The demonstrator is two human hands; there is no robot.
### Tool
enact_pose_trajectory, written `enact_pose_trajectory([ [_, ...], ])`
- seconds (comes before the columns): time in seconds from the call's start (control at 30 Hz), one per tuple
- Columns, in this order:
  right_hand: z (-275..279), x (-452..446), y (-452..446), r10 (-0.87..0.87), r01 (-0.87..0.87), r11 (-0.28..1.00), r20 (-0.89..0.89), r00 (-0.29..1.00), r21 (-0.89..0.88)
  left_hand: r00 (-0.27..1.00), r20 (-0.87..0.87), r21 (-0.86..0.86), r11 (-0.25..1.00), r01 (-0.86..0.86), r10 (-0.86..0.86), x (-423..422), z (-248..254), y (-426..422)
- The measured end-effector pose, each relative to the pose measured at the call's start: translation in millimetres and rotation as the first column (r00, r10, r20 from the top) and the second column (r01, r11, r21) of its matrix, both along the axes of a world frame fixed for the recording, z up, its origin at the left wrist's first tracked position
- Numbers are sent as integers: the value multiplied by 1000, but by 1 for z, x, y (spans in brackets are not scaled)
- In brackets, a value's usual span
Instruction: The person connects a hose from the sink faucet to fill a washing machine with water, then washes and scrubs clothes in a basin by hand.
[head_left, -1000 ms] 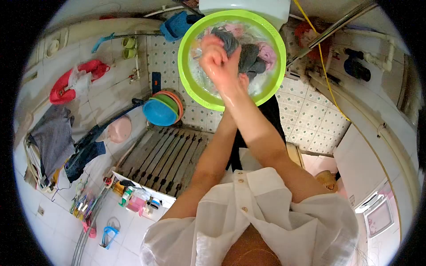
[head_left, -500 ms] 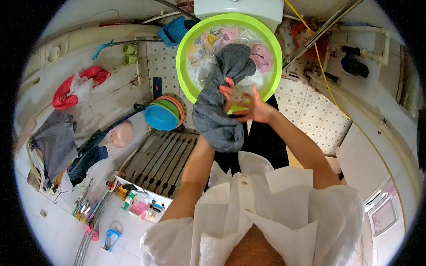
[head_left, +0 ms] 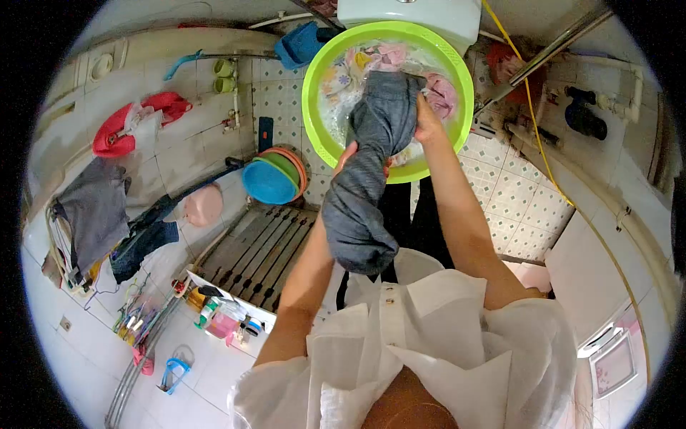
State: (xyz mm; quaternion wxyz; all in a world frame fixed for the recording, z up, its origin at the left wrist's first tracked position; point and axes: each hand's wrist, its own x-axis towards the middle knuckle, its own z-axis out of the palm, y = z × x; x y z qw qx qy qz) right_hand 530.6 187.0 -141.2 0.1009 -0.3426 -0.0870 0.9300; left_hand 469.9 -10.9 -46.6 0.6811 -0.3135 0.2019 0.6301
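A dark grey garment (head_left: pixel 363 207), wet-looking and bunched lengthwise, hangs over the near rim of a lime-green basin (head_left: pixel 312 107) and reaches down toward my lap. My left hand (head_left: pixel 347 156) is closed around its middle, with most of the fingers behind the cloth. At the upper end, my right hand (head_left: pixel 427 123) grips the garment's side edge, thumb on top. Inside the basin, pink cloth (head_left: pixel 442 96) and light patterned cloth (head_left: pixel 334 77) lie in sudsy water.
A white toilet tank (head_left: pixel 407 16) stands behind the basin. To the left are stacked bowls with a blue one (head_left: pixel 269 181) in front, a slatted floor grate (head_left: pixel 250 247) and a shelf of bottles (head_left: pixel 236 314). A yellow hose (head_left: pixel 532 107) runs down the right.
My right hand has gone from spread and off the cloth to gripping the garment's upper edge. The garment's upper end is now straighter, and its lower end hangs closer to me.
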Motion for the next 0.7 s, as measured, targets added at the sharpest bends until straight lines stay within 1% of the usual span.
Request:
enact_pose_trajectory([
  [0.03,10,-1,5,74,-75,997,111,991,10,1000,0,1,1000,-7,7,-7,0,6],
  [0.07,17,-3,8,105,-117,992,193,976,51,937,-266,-168,968,189,-229,-18,9,19],
  [0.1,24,-8,10,110,-122,991,193,975,53,755,-458,-378,871,312,-469,-23,20,30],
  [0.13,31,-13,10,185,-260,945,331,925,198,643,-590,-393,869,300,-488,-22,34,42],
  [0.17,36,-20,10,223,-400,860,472,853,318,644,-590,-392,870,299,-486,-22,45,51],
  [0.2,40,-28,12,257,-581,711,624,739,396,447,-653,-521,791,320,-611,-23,54,59],
  [0.23,39,-33,13,257,-582,712,625,737,394,229,-663,-645,700,307,-712,-23,58,61],
  [0.27,36,-38,15,232,-651,476,630,741,591,149,-661,-647,659,383,-736,-30,40,60],
  [0.3,33,-42,16,209,-661,189,628,750,726,152,-659,-648,658,383,-737,-29,26,52],
  [0.33,32,-46,15,209,-662,192,629,749,724,119,-661,-646,643,411,-741,-27,34,57],
  [0.37,31,-52,17,263,-689,71,652,711,722,86,-667,-643,629,437,-741,-27,40,62],
  [0.43,31,-58,20,348,-700,-169,707,616,693,66,-654,-658,609,443,-754,-27,54,68],
  [0.47,43,-54,24,343,-701,-168,708,618,693,45,-642,-673,591,445,-765,-27,58,69],
  [0.5,56,-47,28,456,-699,42,609,649,714,43,-647,-671,594,444,-762,-28,57,68],
  [0.53,64,-41,32,544,-685,253,485,685,683,24,-646,-681,590,432,-763,-28,55,65],
  [0.57,62,-36,33,544,-685,255,484,685,683,6,-642,-693,584,422,-767,-28,54,60],
  [0.6,59,-30,35,597,-645,435,335,729,629,5,-642,-695,584,419,-767,-29,54,56],
  [0.63,63,-28,41,616,-598,591,175,768,541,-43,-657,-696,584,417,-753,-31,54,54],
  [0.67,68,-20,44,624,-548,660,30,781,514,-88,-670,-697,585,415,-737,-32,54,52],
  [0.7,71,-17,46,627,-549,657,29,778,517,-88,-672,-697,588,411,-735,-31,47,47],
])
